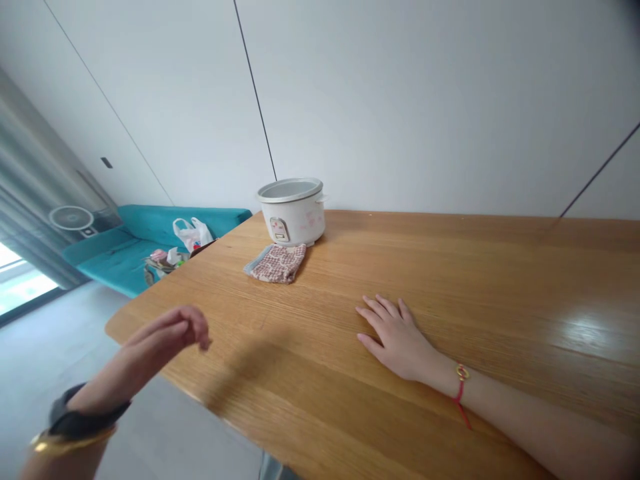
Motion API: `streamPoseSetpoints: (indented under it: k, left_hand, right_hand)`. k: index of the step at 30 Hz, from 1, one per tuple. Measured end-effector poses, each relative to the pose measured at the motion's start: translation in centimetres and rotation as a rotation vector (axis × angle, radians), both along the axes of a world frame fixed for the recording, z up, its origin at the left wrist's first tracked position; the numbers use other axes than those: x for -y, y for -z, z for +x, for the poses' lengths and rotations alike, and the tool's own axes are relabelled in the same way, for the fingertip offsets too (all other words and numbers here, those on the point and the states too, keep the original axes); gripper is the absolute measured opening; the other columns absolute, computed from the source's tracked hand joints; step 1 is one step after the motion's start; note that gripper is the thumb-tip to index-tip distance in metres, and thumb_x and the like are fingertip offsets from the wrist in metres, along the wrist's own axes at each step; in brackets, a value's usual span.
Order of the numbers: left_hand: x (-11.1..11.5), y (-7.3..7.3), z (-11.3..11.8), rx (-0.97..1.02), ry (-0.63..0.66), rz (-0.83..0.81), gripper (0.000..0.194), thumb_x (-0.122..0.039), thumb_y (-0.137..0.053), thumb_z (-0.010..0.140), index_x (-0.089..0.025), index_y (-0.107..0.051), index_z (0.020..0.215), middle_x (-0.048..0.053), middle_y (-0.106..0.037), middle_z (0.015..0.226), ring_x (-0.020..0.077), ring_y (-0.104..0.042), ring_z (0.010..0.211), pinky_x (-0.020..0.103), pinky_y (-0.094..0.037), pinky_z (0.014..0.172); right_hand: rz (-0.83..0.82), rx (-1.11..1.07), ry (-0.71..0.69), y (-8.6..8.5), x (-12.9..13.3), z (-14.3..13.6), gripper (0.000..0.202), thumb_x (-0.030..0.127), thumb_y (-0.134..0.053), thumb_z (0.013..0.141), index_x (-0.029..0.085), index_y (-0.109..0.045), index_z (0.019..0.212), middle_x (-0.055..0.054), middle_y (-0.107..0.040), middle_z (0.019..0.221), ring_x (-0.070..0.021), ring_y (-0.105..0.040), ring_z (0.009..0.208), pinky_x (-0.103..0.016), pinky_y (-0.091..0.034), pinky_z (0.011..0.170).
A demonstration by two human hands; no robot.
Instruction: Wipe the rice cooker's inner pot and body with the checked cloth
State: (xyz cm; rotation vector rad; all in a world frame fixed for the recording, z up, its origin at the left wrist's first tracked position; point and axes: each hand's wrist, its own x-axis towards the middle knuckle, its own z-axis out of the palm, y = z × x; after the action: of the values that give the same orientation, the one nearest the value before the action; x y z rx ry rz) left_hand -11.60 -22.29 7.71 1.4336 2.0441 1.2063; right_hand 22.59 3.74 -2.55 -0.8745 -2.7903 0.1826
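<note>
The right hand [397, 337] lies flat, palm down with fingers spread, on the long pale wooden table [450, 280], holding nothing. The left hand [170, 333] hangs above the table's near-left edge, fingers loosely curled and empty. Both are well apart from the folded pink-and-white patterned cloth [277, 262], which lies just before the white lidless rice cooker [293, 211].

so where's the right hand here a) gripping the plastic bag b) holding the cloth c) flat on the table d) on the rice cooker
c: the right hand lies palm down with fingers spread on the wooden table, holding nothing, apart from the folded cloth and the rice cooker farther back.
</note>
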Motion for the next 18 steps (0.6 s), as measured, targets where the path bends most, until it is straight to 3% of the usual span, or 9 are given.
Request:
streamPoseSetpoints:
  k: [1,3,7,10,12,15,18]
  left_hand:
    - [-2.5,-0.6,-0.2,0.064,-0.005,0.058,0.035,-0.056,-0.05,0.087,-0.026,-0.068,0.083,0.005,-0.068,0.081,0.0241,-0.066,0.08,0.042,-0.057,0.077]
    - [-8.4,-0.8,0.1,-0.056,-0.03,-0.002,0.034,-0.054,-0.053,0.086,-0.024,-0.067,0.093,0.006,-0.071,0.096,0.0256,-0.065,0.098,0.043,-0.052,0.094]
    - [-18.8,2.4,1.1,-0.588,0.05,-0.299,0.043,-0.05,-0.05,0.086,-0.021,-0.067,0.112,0.011,-0.065,0.125,0.0296,-0.057,0.119,0.044,-0.042,0.105]
    - [-22.2,4.9,1.6,-0.683,0.008,-0.447,0.049,-0.057,-0.051,0.085,-0.022,-0.067,0.115,0.015,-0.062,0.13,0.0359,-0.057,0.121,0.05,-0.043,0.101]
    - [-22.9,5.4,1.7,-0.669,-0.018,-0.458,0.059,-0.065,-0.047,0.085,-0.019,-0.065,0.117,0.019,-0.061,0.129,0.039,-0.058,0.118,0.052,-0.045,0.098]
    - [-24.1,3.3,1.2,-0.735,-0.191,-0.286,0.072,-0.066,-0.046,0.086,-0.017,-0.05,0.138,0.021,-0.048,0.145,0.0389,-0.05,0.13,0.051,-0.042,0.103]
    - [-27.1,-0.9,-0.5,-0.863,-0.38,-0.028,0.078,-0.059,-0.056,0.083,-0.02,-0.037,0.148,0.018,-0.025,0.16,0.0387,-0.029,0.145,0.057,-0.029,0.113]
  right_hand:
    - [-0.002,0.0,0.001,-0.1,0.0,0.0,0.053,0.045,-0.047,0.096,0.02,-0.052,0.143,-0.009,-0.038,0.155,-0.0337,-0.03,0.143,-0.067,-0.016,0.116]
    - [-0.009,0.003,-0.001,-0.2,0.0,0.0,0.053,0.045,-0.046,0.096,0.021,-0.052,0.143,-0.009,-0.038,0.155,-0.0334,-0.03,0.144,-0.067,-0.016,0.116]
    - [-0.033,0.014,-0.008,-0.4,0.0,0.2,0.053,0.047,-0.045,0.097,0.022,-0.051,0.144,-0.008,-0.036,0.156,-0.0331,-0.029,0.144,-0.067,-0.016,0.117]
    - [-0.05,0.005,-0.007,-0.5,0.0,0.2,0.053,0.046,-0.047,0.097,0.023,-0.052,0.144,-0.008,-0.036,0.156,-0.0336,-0.029,0.144,-0.067,-0.016,0.117]
    - [-0.058,0.008,-0.006,-0.6,0.1,0.2,0.053,0.046,-0.047,0.096,0.023,-0.051,0.144,-0.008,-0.036,0.156,-0.0339,-0.029,0.145,-0.067,-0.016,0.117]
    - [-0.058,0.021,0.003,-0.7,0.3,0.1,0.053,0.046,-0.047,0.096,0.023,-0.051,0.144,-0.008,-0.036,0.156,-0.0343,-0.028,0.145,-0.067,-0.016,0.117]
    - [-0.043,0.012,0.014,-0.6,0.3,0.1,0.053,0.045,-0.047,0.096,0.022,-0.052,0.143,-0.009,-0.037,0.155,-0.0345,-0.029,0.145,-0.067,-0.016,0.117]
